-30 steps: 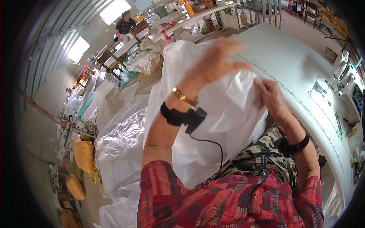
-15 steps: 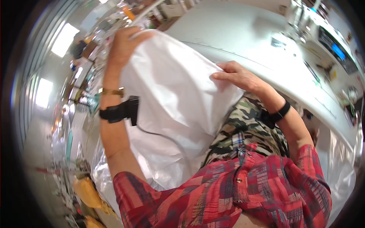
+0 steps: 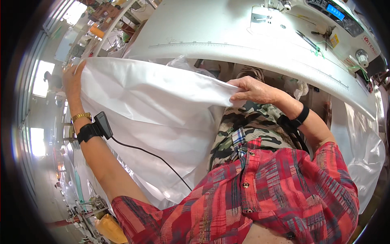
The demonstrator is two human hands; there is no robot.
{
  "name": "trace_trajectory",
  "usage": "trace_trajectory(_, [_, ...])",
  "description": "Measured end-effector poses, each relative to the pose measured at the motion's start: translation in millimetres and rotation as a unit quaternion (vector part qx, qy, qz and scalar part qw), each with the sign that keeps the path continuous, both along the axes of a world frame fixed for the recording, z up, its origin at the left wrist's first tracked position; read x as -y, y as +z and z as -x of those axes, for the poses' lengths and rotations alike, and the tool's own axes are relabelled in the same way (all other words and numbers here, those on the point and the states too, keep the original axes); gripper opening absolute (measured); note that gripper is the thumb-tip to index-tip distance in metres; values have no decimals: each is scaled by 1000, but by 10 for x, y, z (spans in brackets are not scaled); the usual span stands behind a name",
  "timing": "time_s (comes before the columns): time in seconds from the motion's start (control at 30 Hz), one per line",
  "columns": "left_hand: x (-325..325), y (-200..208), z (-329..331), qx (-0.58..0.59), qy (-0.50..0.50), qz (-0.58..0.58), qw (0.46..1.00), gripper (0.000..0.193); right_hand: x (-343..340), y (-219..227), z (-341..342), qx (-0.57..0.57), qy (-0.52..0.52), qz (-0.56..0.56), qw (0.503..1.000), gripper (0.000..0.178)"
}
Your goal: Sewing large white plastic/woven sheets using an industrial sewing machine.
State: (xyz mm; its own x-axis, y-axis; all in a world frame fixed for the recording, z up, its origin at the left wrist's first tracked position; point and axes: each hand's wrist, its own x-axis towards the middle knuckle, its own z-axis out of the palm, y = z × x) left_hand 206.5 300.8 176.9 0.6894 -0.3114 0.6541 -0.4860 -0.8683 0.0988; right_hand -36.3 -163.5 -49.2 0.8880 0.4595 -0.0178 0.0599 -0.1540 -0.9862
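Observation:
A large piece of white fabric (image 3: 154,97) is stretched between my hands, its upper edge running nearly straight just in front of the sewing machine table. My left hand (image 3: 74,77) is closed on its far left corner, with the arm reaching out. At the other end, my right hand (image 3: 254,89) pinches the edge between thumb and fingers, above my camouflage trousers (image 3: 252,126). The rest of the cloth hangs down over my lap and to the left, in soft folds.
Ahead is the white sewing machine table (image 3: 195,28) with a printed ruler scale. The sewing machine's needle area (image 3: 270,18) and control panel (image 3: 335,14) are at upper right, near black tweezers (image 3: 307,40). Clear plastic (image 3: 365,150) hangs at right. A cable (image 3: 152,154) runs from my left wrist.
My left hand has swung outward to the left and down, pulling the fabric's upper edge taut. My right hand keeps its pinch, slightly lower. The view has shifted, showing more table front.

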Motion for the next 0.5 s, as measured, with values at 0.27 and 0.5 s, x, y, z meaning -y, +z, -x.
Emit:
trace_trajectory(0.27, [887, -560, 94, 6, -19, -106, 994, 40, 107, 712, 461, -25, -57, -138, 988, 26])
trace_trajectory(0.5, [2589, -819, 1886, -157, -398, -127, 895, 29, 228, 738, 521, 67, -190, -26, 979, 24])
